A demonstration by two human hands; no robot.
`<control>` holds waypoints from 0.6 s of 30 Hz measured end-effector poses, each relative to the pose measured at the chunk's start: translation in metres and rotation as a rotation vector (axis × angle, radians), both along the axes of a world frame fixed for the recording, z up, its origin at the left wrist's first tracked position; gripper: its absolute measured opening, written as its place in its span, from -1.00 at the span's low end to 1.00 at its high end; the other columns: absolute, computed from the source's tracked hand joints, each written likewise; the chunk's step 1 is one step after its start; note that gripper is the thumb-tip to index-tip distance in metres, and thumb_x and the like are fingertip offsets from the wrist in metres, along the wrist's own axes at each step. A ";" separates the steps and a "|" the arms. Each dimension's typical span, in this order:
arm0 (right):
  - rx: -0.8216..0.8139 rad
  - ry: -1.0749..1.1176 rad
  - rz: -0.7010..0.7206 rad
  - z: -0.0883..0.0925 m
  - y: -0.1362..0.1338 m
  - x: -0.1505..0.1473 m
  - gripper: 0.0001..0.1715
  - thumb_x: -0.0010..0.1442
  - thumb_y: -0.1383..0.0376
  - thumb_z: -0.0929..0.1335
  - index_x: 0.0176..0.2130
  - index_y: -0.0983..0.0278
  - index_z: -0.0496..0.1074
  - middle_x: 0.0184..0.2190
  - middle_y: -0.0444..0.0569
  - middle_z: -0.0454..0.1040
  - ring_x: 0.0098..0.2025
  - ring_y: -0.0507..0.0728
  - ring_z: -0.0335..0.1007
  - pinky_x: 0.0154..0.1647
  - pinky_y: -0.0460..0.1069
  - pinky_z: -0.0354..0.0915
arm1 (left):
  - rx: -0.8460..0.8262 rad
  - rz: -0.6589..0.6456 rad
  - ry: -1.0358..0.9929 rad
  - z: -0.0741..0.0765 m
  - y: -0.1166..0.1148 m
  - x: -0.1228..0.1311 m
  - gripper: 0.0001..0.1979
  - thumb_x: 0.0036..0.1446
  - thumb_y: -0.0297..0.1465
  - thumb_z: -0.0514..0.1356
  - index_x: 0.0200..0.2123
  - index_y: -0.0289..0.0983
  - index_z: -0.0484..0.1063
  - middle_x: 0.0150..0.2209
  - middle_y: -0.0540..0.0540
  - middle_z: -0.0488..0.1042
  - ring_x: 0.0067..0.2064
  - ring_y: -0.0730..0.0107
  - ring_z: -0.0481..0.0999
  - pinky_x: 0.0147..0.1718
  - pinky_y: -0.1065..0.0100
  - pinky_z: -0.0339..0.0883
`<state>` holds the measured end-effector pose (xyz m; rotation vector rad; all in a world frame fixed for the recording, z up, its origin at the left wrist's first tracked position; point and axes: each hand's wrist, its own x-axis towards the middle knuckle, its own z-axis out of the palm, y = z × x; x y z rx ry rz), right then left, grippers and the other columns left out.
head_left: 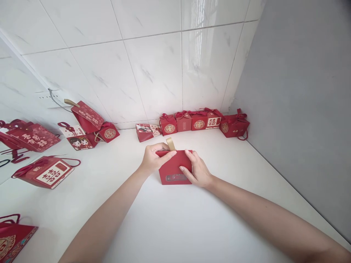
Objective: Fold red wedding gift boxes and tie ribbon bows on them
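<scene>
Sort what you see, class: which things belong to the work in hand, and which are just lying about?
Work in hand:
left hand
right hand
red windowed box, held by both
gold loop at its top

Apparently just lying about:
row of red boxes along the tiled wall
cartoon-couple box
double-happiness box at left

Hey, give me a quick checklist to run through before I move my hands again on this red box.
1. Left hand on the red box: ok, gripping its upper left.
2. Right hand on the box: ok, holding its right side.
3. Gold loop sticking up above the top edge: ok.
4. Top fully closed: cannot tell, hidden from this angle.
5. Contents behind the clear window: cannot tell, too small to make out.
6. Held box apart from the row of boxes by the wall: ok.
</scene>
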<state>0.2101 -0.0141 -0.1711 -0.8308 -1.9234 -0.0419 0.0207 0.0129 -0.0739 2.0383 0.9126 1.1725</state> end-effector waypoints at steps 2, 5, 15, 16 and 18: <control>0.004 0.015 0.012 -0.001 0.000 -0.001 -0.21 0.27 0.26 0.26 0.33 0.18 -0.22 -0.12 0.10 0.27 -0.20 0.19 0.31 -0.28 0.11 0.38 | -0.029 -0.056 -0.027 -0.003 0.003 -0.002 -0.79 0.04 -0.29 0.29 -0.35 -0.34 0.51 -0.34 -0.13 0.56 -0.29 0.29 0.55 -0.29 0.35 0.45; -0.040 0.115 0.037 0.006 -0.002 -0.001 -0.21 0.27 0.26 0.26 0.33 0.19 -0.23 -0.12 0.09 0.30 -0.16 0.19 0.33 -0.21 0.13 0.38 | -0.012 -0.101 -0.015 -0.003 0.006 -0.004 -0.79 0.07 -0.29 0.27 -0.32 -0.33 0.48 -0.32 -0.12 0.55 -0.28 0.30 0.54 -0.29 0.35 0.44; -0.292 -0.012 0.201 0.099 -0.031 0.012 -0.89 0.29 0.24 0.29 -0.21 0.24 0.35 -0.28 -0.03 0.42 -0.31 0.06 0.37 -0.28 -0.02 0.33 | 0.101 -0.233 0.492 0.054 -0.023 -0.014 -0.86 0.13 -0.37 0.18 -0.33 -0.22 0.56 -0.40 -0.01 0.56 -0.42 0.43 0.49 -0.52 0.47 0.28; -0.333 -0.034 0.219 0.105 -0.035 0.013 -0.90 0.28 0.25 0.30 -0.21 0.23 0.35 -0.28 -0.04 0.42 -0.32 0.05 0.37 -0.31 -0.04 0.32 | 0.117 -0.244 0.536 0.059 -0.028 -0.014 -0.86 0.13 -0.39 0.17 -0.33 -0.20 0.55 -0.41 0.01 0.56 -0.43 0.44 0.48 -0.54 0.47 0.26; -0.380 -0.074 0.240 0.115 -0.045 0.015 -0.92 0.26 0.27 0.31 -0.21 0.22 0.35 -0.26 -0.06 0.43 -0.32 0.04 0.38 -0.33 -0.05 0.32 | 0.145 -0.258 0.600 0.066 -0.038 -0.014 -0.86 0.13 -0.42 0.16 -0.34 -0.17 0.55 -0.43 0.04 0.54 -0.45 0.45 0.46 -0.54 0.47 0.24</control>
